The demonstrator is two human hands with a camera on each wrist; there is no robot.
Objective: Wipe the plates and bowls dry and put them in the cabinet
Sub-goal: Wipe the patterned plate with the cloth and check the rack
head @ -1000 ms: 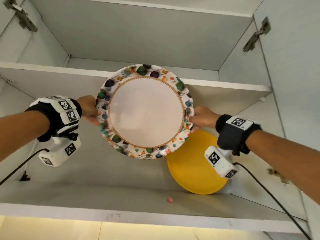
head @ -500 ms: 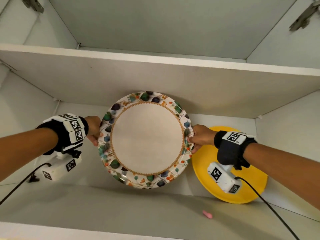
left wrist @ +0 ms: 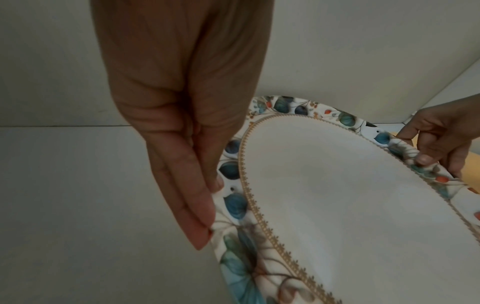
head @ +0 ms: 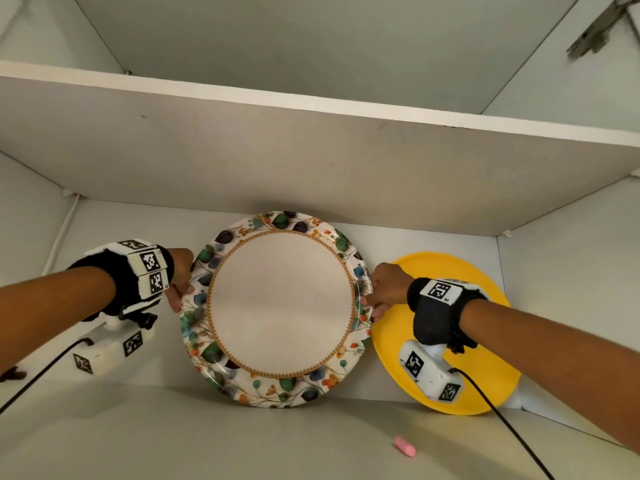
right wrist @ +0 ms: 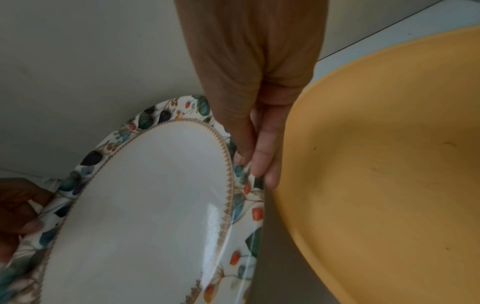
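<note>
Flowered plate [head: 281, 303] stands on edge inside the cabinet, on the lower shelf [head: 173, 441], its white face turned toward me and its back toward the rear wall [head: 114, 220]; whether it touches that wall I cannot tell. My left hand [head: 180, 277] pinches its left rim, thumb on the front and straight fingers [left wrist: 192, 207] behind. My right hand [head: 384, 289] pinches the right rim the same way, thumb on the patterned border and fingers [right wrist: 267, 156] behind it. Just beside the plate on the right, a yellow plate [head: 485, 306] leans in the corner, partly hidden by my right wrist. A small pink thing [head: 404, 446] lies on the shelf in front of the plates.
</note>
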